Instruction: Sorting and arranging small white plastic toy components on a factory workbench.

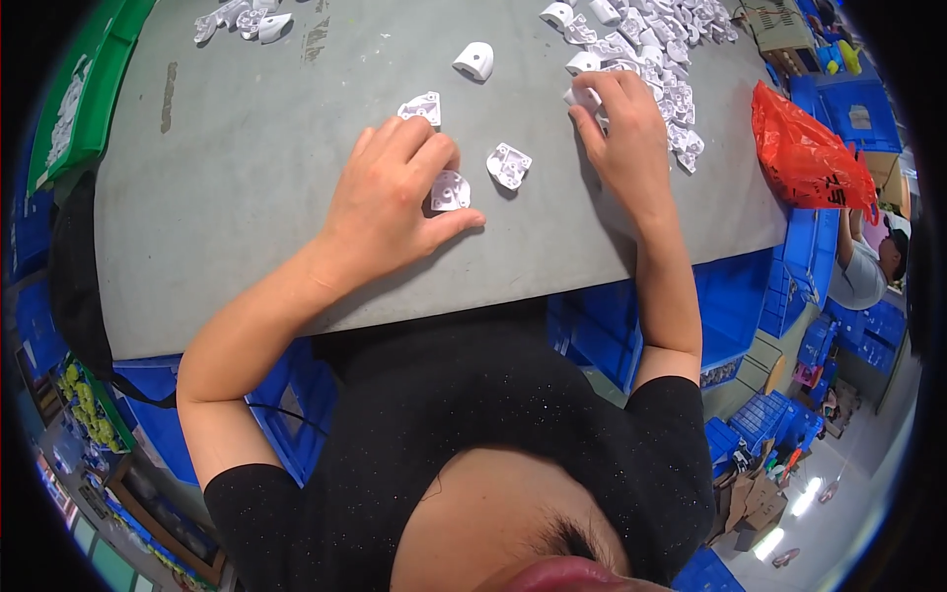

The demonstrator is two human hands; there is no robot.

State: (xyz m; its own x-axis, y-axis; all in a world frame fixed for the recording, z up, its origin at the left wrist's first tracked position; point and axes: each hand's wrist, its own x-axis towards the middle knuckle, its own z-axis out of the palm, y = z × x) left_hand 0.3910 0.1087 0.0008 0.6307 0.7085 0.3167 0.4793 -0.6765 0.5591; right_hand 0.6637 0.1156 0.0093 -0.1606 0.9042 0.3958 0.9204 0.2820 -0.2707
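My left hand [393, 187] rests over the grey table with its thumb stretched away from the bent fingers. Between thumb and forefinger lies a small white plastic housing part [451, 193], hollow ribbed side up; the hand does not close on it. Just past the fingertips is a second white part [422, 106]. To the right, another part [509, 167] shows its ribbed inside. At the edge of a heap of the same white parts [651, 44], my right hand [626, 123] pinches one white plastic housing part [582, 99] between thumb and fingers, which partly hide it.
One white part [474, 61] stands alone farther back on the table [266, 168]. A few more [247, 20] lie at the far left. Along the left edge is a green bin [104, 109]; a red plastic bag [804, 153] hangs at the right edge. A person [860, 271] is beyond it.
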